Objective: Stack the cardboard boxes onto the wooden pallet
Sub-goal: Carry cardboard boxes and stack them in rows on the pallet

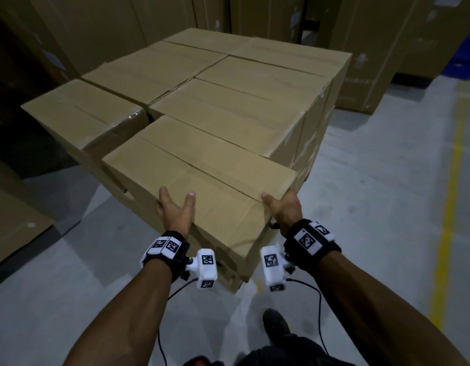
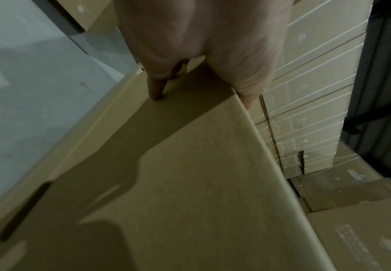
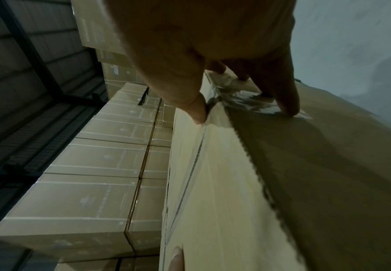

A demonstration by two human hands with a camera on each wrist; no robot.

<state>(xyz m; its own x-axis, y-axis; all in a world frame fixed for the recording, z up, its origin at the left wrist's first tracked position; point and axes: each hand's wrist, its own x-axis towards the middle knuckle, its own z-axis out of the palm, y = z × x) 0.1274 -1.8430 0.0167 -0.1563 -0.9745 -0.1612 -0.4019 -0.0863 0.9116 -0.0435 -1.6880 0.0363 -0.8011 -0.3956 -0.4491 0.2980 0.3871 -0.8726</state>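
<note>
A stack of brown cardboard boxes (image 1: 228, 83) stands on the grey floor; whatever is under it is hidden. The nearest top box (image 1: 202, 165) sits at the stack's front edge. My left hand (image 1: 177, 204) straddles its near left edge, thumb on the lid, straight fingers (image 2: 157, 89) pressed against the side face (image 2: 201, 183). My right hand (image 1: 281, 204) is at the near right corner, thumb on top and straight fingers (image 3: 287, 102) flat on the taped end face (image 3: 329, 165). No wooden pallet shows in any view.
Tall walls of stacked cartons (image 1: 294, 14) close off the back and left. Another carton (image 1: 14, 223) lies low at the left. A yellow line (image 1: 450, 207) runs along the bare concrete floor on the right. A blue object (image 1: 463, 62) shows at the upper right. My shoe (image 1: 276, 323) is below.
</note>
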